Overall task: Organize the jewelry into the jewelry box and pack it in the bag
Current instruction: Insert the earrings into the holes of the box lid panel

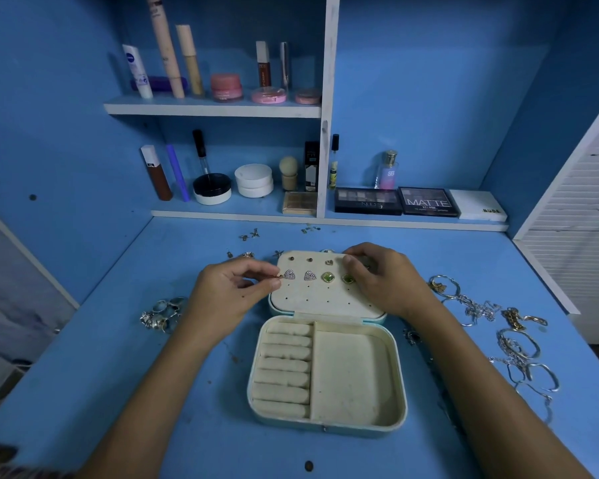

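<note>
Head view: my left hand [234, 292] pinches a tiny earring [278, 276] at the open box [325, 371] lid's left edge.
Right hand [382, 280]: fingers curled on the lid [325, 299], steadying.
Handling: probably light, slippery; pinch its face.

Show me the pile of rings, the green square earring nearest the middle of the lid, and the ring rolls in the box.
pile of rings [161, 312], head view, centre of heap.
green square earring [326, 277], head view, its stone.
ring rolls [284, 366], head view, middle roll.
</note>
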